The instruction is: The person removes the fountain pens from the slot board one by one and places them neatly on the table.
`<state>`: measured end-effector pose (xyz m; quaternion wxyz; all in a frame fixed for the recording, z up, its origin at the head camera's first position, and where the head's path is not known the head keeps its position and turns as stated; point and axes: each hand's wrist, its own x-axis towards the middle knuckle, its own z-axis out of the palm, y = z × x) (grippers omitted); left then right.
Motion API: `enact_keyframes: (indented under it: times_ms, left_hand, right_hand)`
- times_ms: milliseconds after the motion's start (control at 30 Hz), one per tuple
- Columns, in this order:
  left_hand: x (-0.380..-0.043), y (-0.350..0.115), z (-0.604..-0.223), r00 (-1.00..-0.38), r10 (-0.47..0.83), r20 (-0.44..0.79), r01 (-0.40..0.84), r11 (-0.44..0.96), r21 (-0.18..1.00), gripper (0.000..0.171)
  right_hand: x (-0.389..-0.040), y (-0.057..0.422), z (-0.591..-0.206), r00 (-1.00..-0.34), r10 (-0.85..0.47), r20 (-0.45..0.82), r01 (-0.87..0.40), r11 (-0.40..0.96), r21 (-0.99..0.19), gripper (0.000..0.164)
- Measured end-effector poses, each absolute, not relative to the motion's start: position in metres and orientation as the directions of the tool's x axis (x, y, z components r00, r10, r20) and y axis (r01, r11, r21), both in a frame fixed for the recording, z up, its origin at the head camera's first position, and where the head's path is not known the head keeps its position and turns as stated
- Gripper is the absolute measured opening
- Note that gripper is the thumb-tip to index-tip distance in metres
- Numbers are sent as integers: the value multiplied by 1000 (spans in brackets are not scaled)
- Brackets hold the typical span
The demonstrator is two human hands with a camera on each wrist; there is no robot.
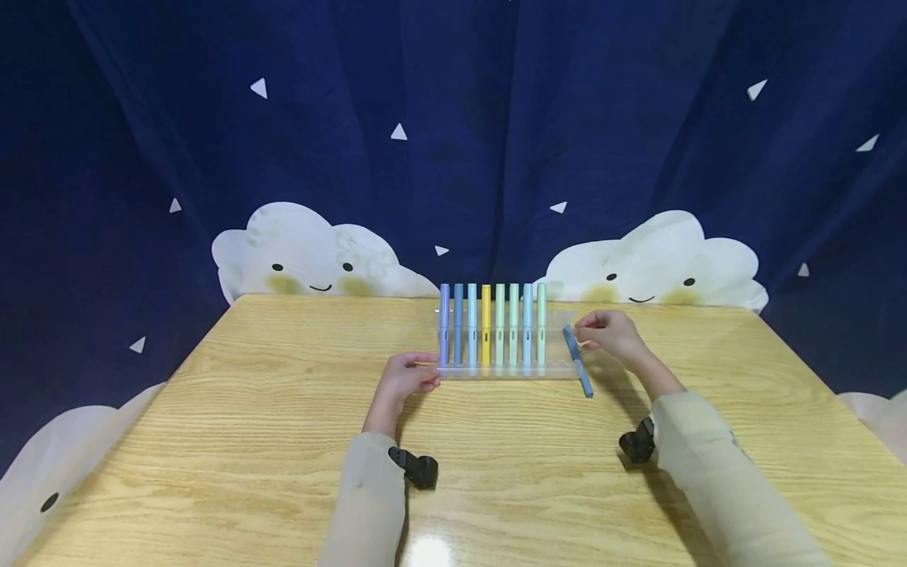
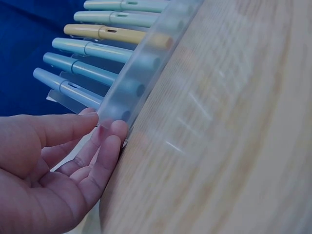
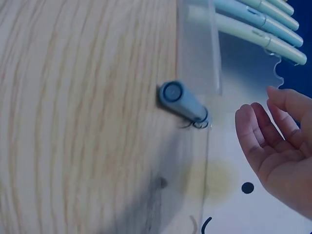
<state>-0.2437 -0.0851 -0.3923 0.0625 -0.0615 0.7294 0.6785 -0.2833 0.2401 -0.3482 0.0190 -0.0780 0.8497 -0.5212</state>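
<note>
A clear plastic pen rack [image 1: 560, 346] stands on the table with several capped pens upright in a row, among them a yellow pen [image 1: 486, 323] and a periwinkle pen [image 1: 444, 323] at the left end. My left hand [image 1: 407, 376] holds the rack's left end, thumb and fingertips at its lower corner in the left wrist view. A blue pen [image 1: 577, 361] lies slanted at the rack's right end, outside the row. Just beyond it is my right hand [image 1: 611, 337]; in the right wrist view its loosely bent fingers [image 3: 246, 122] are apart from the pen and hold nothing.
The wooden table [image 1: 283, 425] reaches back to a dark blue curtain [image 1: 453, 157] with white triangles and smiling clouds. A black wrist camera [image 1: 418, 468] sits on the left sleeve, another black camera [image 1: 638, 442] on the right.
</note>
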Motion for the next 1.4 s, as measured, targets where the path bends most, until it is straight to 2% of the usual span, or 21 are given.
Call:
enact_keyframes:
  times_ms: [433,967,1400]
  left_hand:
    - [-244,-86,-394,-985,-16,-173,-174,65,983,21]
    - [-244,-86,-393,-984,-7,-179,-179,62,982,22]
    - [-244,-85,-391,-980,-15,-198,-198,66,978,21]
  right_hand:
    - [-282,228,-345,-985,-155,69,-126,397,-909,26]
    - [-283,208,-348,-964,-244,107,-175,277,-945,27]
    - [-288,202,-356,-942,-311,124,-210,258,-943,29]
